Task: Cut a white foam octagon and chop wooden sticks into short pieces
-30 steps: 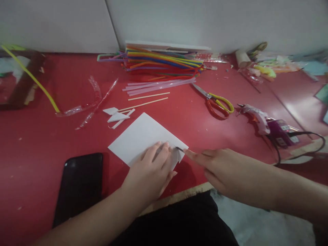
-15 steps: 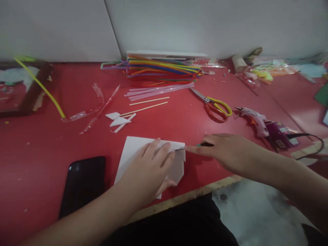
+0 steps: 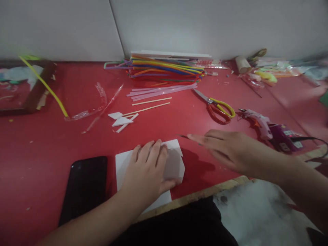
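My left hand [image 3: 146, 172] lies flat, fingers stretched out, on a white sheet of paper [image 3: 175, 164] near the front edge of the red table [image 3: 51, 147]. My right hand [image 3: 225, 148] hovers just right of the sheet, closed round a thin craft knife [image 3: 185, 137]. Its dark blade tip points left, above the sheet's upper right corner. The sheet's right edge shows cut notches.
A black phone [image 3: 84, 188] lies left of the sheet. Small white paper cut-outs [image 3: 120, 120] and wooden sticks [image 3: 151, 104] sit behind it. Farther back are coloured straws [image 3: 164, 70], scissors [image 3: 217, 107] and a glue gun [image 3: 258, 119] with its cable.
My left hand has turned the sheet clockwise and pulled it toward the table edge. My right hand has lifted the knife off the paper, up and slightly right.
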The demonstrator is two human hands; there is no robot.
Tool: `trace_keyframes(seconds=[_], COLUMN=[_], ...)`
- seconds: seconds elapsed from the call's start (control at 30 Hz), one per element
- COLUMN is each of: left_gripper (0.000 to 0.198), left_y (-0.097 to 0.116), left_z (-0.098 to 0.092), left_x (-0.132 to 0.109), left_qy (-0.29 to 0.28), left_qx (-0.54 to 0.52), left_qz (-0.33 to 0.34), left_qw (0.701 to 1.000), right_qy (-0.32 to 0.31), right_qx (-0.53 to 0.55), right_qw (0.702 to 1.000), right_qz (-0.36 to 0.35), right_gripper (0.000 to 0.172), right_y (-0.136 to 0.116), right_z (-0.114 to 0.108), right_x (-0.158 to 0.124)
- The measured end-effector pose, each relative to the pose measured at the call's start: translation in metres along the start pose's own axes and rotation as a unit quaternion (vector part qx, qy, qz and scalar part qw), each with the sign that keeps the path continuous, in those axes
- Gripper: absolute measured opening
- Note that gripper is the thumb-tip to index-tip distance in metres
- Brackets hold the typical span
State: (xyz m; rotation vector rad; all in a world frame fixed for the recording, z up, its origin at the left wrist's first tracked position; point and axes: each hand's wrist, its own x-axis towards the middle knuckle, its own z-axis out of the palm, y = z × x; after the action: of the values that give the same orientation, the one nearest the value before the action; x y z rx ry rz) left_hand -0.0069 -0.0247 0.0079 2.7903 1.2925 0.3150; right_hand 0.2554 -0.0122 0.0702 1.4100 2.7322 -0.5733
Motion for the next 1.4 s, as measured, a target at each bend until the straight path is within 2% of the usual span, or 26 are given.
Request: trace_keyframes(seconds=[0.1,0.2,0.4,0.6,0.9,1.1,1.4], left_gripper=[0.078,0.073,0.053,0.050,0.048,0.051,0.052], left_y=[0.002,0.002,0.000,-0.001,0.000,0.000,-0.001], left_z=[0.001,0.002,0.003,0.003,0.002,0.003,0.002], left_x=[0.001,0.000,-0.001,-0.001,-0.001,-0.001,-0.002], left_qy=[0.012,0.029,0.056,0.072,0.064,0.068,0.053], left_qx=[0.012,0.017,-0.001,-0.007,-0.010,-0.008,-0.010], left_qz=[-0.013,0.002,0.078,0.080,0.077,0.079,0.086], left_qw=[1.000,0.999,0.995,0.994,0.995,0.995,0.995], right_qy=[-0.046,-0.072,-0.055,-0.072,-0.038,-0.060,-0.022], right_qx=[0.037,0.063,0.097,0.081,0.076,0.059,-0.006], right_qw=[0.998,0.995,0.993,0.993,0.996,0.995,1.000], right_qz=[0.010,0.031,0.031,0.051,0.039,0.047,0.002], right_gripper=[0.053,0.056,0.056,0.057,0.055,0.056,0.057], right_y=[-0.010,-0.018,-0.023,-0.028,-0.029,-0.031,-0.033], right_z=[0.011,0.020,0.022,0.023,0.027,0.031,0.039], right_x=[0.000,0.001,-0.001,-0.003,-0.005,-0.005,-0.006])
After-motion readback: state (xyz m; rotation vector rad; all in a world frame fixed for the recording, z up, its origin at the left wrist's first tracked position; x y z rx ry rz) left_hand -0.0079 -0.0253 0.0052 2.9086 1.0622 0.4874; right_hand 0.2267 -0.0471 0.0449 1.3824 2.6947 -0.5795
